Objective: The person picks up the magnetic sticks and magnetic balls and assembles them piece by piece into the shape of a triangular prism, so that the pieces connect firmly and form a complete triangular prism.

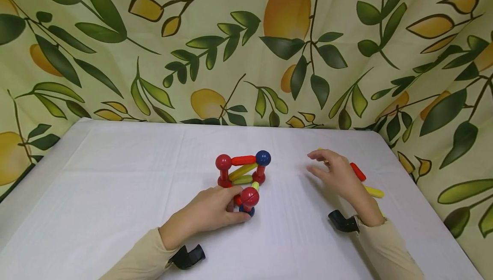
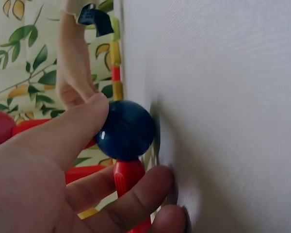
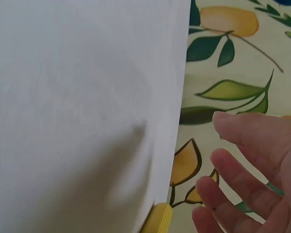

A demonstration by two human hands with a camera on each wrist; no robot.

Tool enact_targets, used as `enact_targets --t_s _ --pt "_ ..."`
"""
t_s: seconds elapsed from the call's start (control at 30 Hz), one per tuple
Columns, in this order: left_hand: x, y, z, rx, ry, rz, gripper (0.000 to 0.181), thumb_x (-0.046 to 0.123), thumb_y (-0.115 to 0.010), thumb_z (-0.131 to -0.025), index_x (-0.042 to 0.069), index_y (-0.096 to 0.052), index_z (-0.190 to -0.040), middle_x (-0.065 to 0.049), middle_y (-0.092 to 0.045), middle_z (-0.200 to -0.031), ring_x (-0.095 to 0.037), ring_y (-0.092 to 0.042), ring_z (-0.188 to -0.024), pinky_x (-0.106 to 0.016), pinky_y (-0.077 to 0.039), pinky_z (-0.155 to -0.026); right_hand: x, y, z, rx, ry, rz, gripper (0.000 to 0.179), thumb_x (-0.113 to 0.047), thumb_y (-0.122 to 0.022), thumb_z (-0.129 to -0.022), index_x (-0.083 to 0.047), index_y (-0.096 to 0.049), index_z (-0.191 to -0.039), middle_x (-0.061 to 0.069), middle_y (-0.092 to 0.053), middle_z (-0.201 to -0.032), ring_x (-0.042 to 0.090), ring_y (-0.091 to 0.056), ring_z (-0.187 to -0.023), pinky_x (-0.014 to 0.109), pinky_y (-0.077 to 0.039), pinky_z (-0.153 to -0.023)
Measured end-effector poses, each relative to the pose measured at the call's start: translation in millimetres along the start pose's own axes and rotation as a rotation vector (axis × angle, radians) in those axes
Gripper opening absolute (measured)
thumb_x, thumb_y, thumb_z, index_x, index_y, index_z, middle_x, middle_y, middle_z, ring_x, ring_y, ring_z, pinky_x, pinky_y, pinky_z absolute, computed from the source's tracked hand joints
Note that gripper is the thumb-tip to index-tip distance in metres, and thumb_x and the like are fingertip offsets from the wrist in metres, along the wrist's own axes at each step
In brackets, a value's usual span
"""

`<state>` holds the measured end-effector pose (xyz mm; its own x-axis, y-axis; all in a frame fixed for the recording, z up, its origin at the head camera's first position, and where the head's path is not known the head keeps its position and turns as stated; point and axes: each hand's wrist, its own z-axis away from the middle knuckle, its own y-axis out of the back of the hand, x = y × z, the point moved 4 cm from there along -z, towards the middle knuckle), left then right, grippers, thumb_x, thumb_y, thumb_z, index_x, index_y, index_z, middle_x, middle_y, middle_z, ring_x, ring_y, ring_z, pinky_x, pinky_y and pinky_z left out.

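A small frame of toy balls and rods stands on the table, with a red ball [image 1: 223, 162] and a blue ball [image 1: 263, 158] joined on top by a red rod [image 1: 244, 160]. Yellow and light green rods lie lower in it. My left hand [image 1: 209, 211] grips its near corner, below a red ball [image 1: 249, 196]. In the left wrist view the thumb touches the lower blue ball [image 2: 126, 131], and fingers curl by a red rod [image 2: 128, 175]. To the right, my right hand [image 1: 340, 175] hovers above the table, fingers loosely bent, holding nothing.
Loose rods lie by the right forearm, among them a red rod [image 1: 358, 171] and a yellow rod [image 1: 373, 192], partly hidden by it. The white-covered table [image 1: 115, 164] ends at a curtain [image 1: 239, 57] printed with leaves and fruit. A black camera mount [image 1: 343, 221] sits at each wrist.
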<state>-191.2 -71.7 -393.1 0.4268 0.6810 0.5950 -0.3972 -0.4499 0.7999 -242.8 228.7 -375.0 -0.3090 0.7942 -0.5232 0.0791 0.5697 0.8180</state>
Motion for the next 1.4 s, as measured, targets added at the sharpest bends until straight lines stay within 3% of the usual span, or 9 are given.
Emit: enact_targets --t_s 0.2,0.3,0.57,0.83,1.03,1.2,1.4 --pt "0.2 -1.3 0.1 0.014 0.003 0.005 0.029 0.041 -0.079 -0.083 0.023 -0.062 -0.099 0.011 -0.051 -0.061 -0.004 -0.049 -0.057 -0.023 -0.038 -0.052 12.3 3.1 -0.8 -0.015 -0.062 0.043 0.034 -0.004 -0.075 -0.085 0.002 -0.066 -0.116 0.027 -0.062 -0.126 0.046 -0.053 -0.124 0.06 -0.041 -0.104" --pt "-0.2 0.3 1.5 0.002 0.007 0.009 0.026 0.038 -0.078 -0.083 0.024 -0.061 -0.096 0.011 -0.052 -0.061 -0.004 -0.049 -0.056 -0.023 -0.038 -0.052 18.4 3.1 -1.4 -0.032 -0.088 0.051 0.034 -0.004 -0.075 -0.085 0.003 -0.065 -0.117 0.029 -0.059 -0.129 0.046 -0.051 -0.125 0.06 -0.039 -0.106" --pt "-3.9 7.8 4.1 -0.088 0.008 0.038 0.023 0.033 -0.077 -0.083 0.025 -0.061 -0.096 0.01 -0.054 -0.064 -0.005 -0.049 -0.059 -0.023 -0.039 -0.054 30.8 1.7 0.3 -0.117 -0.193 0.06 0.04 -0.004 -0.068 -0.089 0.004 -0.06 -0.126 0.034 -0.045 -0.141 0.052 -0.039 -0.133 0.065 -0.032 -0.109" --pt "-10.4 10.1 2.3 -0.159 -0.001 0.102 0.023 0.03 -0.079 -0.082 0.026 -0.06 -0.094 0.007 -0.054 -0.065 -0.004 -0.049 -0.059 -0.022 -0.039 -0.056 35.7 -2.8 1.9 -0.119 -0.243 0.088 0.036 -0.002 -0.066 -0.089 0.002 -0.059 -0.125 0.03 -0.06 -0.124 0.044 -0.062 -0.107 0.055 -0.051 -0.091" --pt "-12.7 11.6 1.2 -0.175 0.003 0.133 0.022 0.029 -0.079 -0.082 0.024 -0.06 -0.092 0.007 -0.056 -0.066 -0.005 -0.051 -0.06 -0.023 -0.041 -0.057 27.3 -5.2 1.1 -0.141 -0.292 0.054 0.047 -0.009 -0.067 -0.087 -0.001 -0.053 -0.131 0.024 -0.064 -0.117 0.035 -0.065 -0.099 0.049 -0.055 -0.086" --pt "-15.1 13.3 0.8 -0.176 -0.008 0.144 0.02 0.025 -0.078 -0.082 0.023 -0.061 -0.092 0.008 -0.056 -0.068 -0.006 -0.053 -0.064 -0.023 -0.044 -0.06 12.9 -4.2 0.9 -0.135 -0.226 -0.005 0.045 -0.008 -0.067 -0.087 0.002 -0.058 -0.13 0.021 -0.065 -0.113 0.032 -0.065 -0.096 0.043 -0.057 -0.08" --pt "-16.6 15.8 0.5 -0.178 -0.029 0.162 0.02 0.022 -0.077 -0.082 0.02 -0.062 -0.095 0.008 -0.058 -0.072 -0.009 -0.054 -0.067 -0.024 -0.045 -0.062 -5.5 -6.4 1.2 -0.176 -0.07 -0.073 0.035 -0.001 -0.072 -0.084 -0.002 -0.065 -0.118 0.013 -0.069 -0.108 0.025 -0.065 -0.094 0.039 -0.057 -0.082"
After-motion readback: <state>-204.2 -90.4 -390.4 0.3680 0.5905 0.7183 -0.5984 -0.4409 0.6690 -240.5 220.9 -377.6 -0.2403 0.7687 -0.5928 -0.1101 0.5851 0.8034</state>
